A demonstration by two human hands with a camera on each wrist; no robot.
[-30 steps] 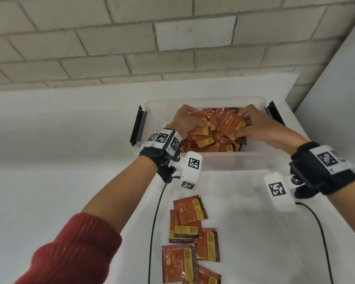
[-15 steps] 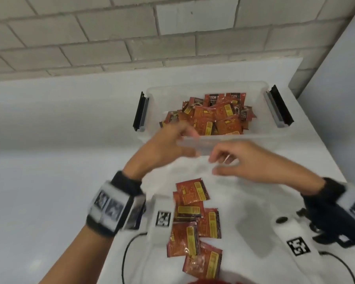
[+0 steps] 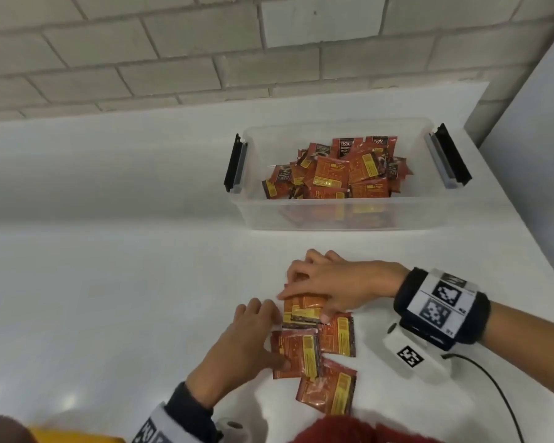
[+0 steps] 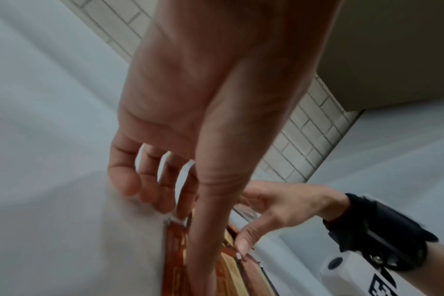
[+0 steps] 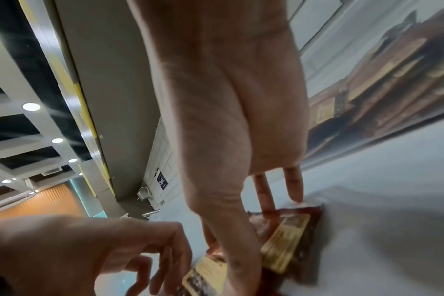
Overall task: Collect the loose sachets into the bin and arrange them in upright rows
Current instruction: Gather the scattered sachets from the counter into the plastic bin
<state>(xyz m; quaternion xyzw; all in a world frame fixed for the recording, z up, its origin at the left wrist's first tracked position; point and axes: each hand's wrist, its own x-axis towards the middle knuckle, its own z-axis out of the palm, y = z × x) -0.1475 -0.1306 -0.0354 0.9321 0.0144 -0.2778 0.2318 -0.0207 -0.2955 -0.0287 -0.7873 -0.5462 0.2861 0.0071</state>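
Sachets [image 3: 320, 350] red and yellow, loose on white counter [image 3: 125, 298], overlapping in small cluster near front edge, flat rather than upright; right hand [image 3: 336, 282] laid palm down over farthest sachet [image 3: 304, 310] of that cluster, fingers [image 5: 294, 186] stretched nearly straight with tips on sachet's far edge, thumb pressed on its near part (whether anything is actually pinched, cannot tell); left hand [image 3: 247, 343] at cluster's left side, fingers [image 4: 150, 180] loosely bent and slightly apart, tips touching counter and left edge of next sachet [image 3: 296, 354], thumb lying across its face, no clear grip visible; another sachet [image 3: 338, 335] just right of that one, and one more [image 3: 328, 391] nearest the body, partly tucked under the rest; clear plastic bin [image 3: 333, 215] farther back on counter, well apart from both hands, black latches [image 3: 232, 163] folded outward at each end; inside bin a jumbled heap of more sachets [image 3: 336, 172], tilted and lying over one another, some faces showing dark label, no tidy rows; black wristbands with white marker tags [image 3: 442, 302] on both wrists, cable trailing from right one; grey block wall [image 3: 205, 59] behind counter.
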